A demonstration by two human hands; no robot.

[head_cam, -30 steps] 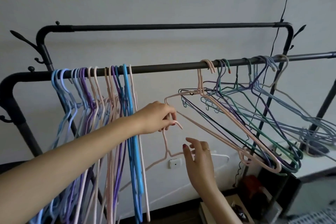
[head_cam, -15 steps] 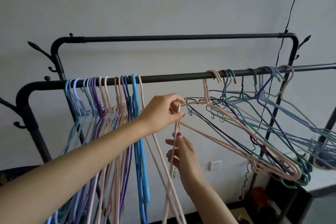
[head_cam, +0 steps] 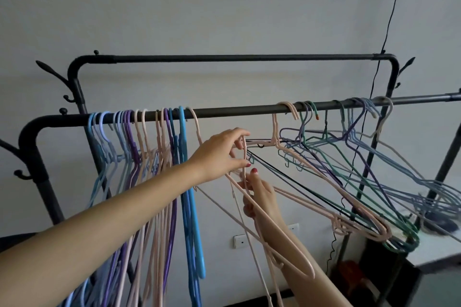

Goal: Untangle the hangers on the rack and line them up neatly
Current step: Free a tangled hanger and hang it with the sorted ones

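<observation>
- Progress, as I judge it: roughly half done. The left bunch of hangers hangs straight and close-packed on the front rail, blues, purples and pinks side by side.
- Still to do: the right cluster is a knot of pink, green, purple and grey-blue hangers, splayed sideways and hooked through one another, near the rail's right end.
- In hand: one pink hanger, off the rail, held in the gap between the two groups.
- My left hand pinches its hook between thumb and fingertips, just under the rail.
- My right hand sits directly below, fingers curled round the same hanger's neck.
- Next, I reckon: hook it on beside the last pink one of the tidy bunch.
- Writing: none I can read; the wall socket carries no legible mark.
</observation>
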